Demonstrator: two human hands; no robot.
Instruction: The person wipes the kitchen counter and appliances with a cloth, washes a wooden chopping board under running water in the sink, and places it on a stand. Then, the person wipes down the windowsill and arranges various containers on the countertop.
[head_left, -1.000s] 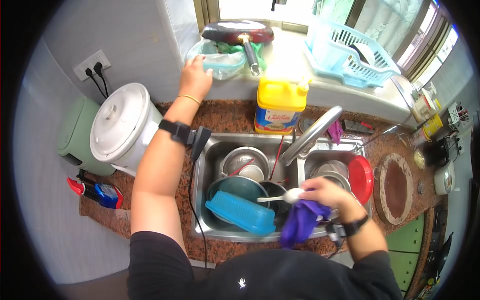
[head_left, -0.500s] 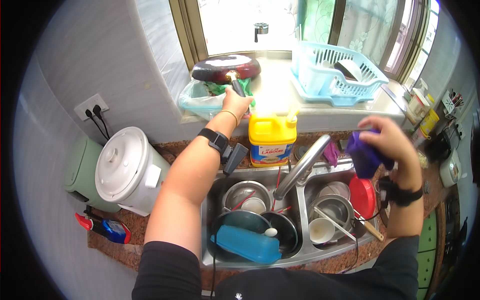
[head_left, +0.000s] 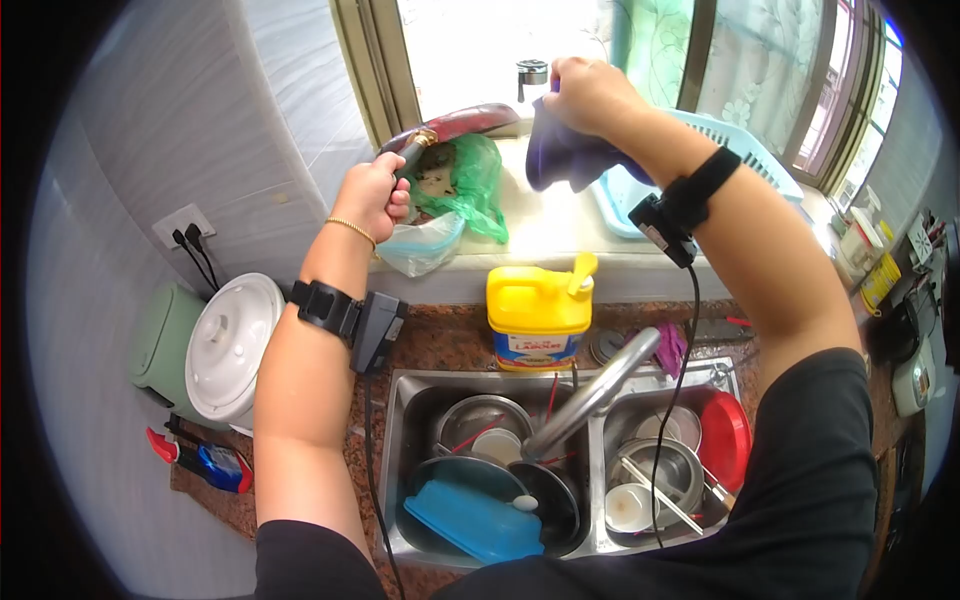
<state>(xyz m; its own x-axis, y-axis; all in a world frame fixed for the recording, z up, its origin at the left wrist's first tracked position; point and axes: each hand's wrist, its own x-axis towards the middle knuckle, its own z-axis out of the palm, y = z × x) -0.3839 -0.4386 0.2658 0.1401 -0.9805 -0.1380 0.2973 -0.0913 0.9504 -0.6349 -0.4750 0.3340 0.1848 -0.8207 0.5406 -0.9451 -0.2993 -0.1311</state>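
Observation:
My left hand (head_left: 372,197) is closed around the handle of a frying pan (head_left: 468,122), which is tilted up on its side over the window ledge. Below the pan sit a green plastic bag (head_left: 482,190) and a clear bag (head_left: 422,245) over something light blue. My right hand (head_left: 592,95) grips a dark purple cloth (head_left: 558,155) that hangs down over the ledge, to the right of the pan and apart from it. Partly behind the cloth and right forearm is a light blue dish rack (head_left: 735,140).
A yellow detergent jug (head_left: 540,310) stands behind the sink. The double sink (head_left: 393,425) holds pots, bowls, chopsticks and a blue plastic tray (head_left: 475,520), with a faucet (head_left: 595,390) arching over it. A white lidded pot (head_left: 235,345) stands at the left. Wristband cables (head_left: 685,360) hang down.
My left hand has moved left and tipped the pan from lying flat, uncovering the green bag. My right hand has carried the purple cloth up and left from above the right basin to the ledge.

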